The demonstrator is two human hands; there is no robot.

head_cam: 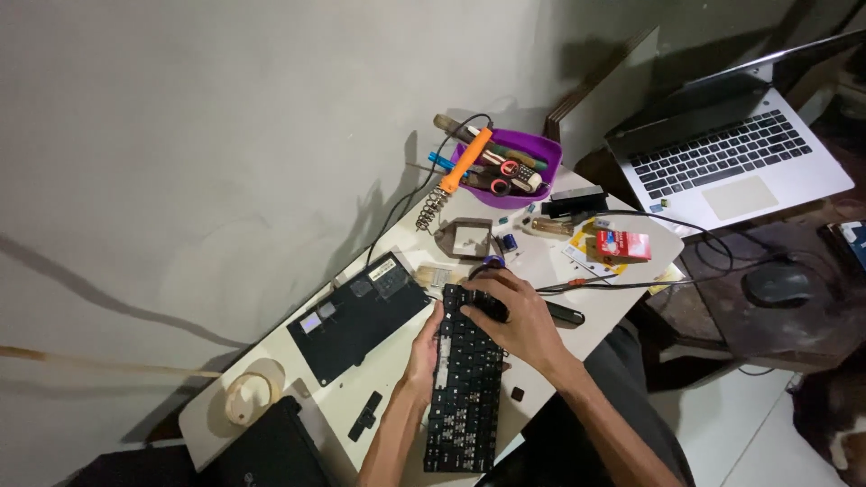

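A black laptop keyboard panel (465,406) lies lengthwise on the white table (397,365) in front of me. My left hand (422,353) grips its left edge, thumb against the side. My right hand (514,316) rests on the far end of the keyboard, fingers curled down onto the keys near a small blue-handled tool (492,262). Whether those fingers pinch anything is hidden. To the left of the keyboard lies a flat black battery pack (356,316) with labels on it.
A purple bowl (534,144) holds scissors and tools, with an orange soldering iron (462,165) leaning on it. A red box (623,244), cables, an open silver laptop (722,158) and a mouse (776,285) lie to the right. A tape roll (248,397) sits at the near left.
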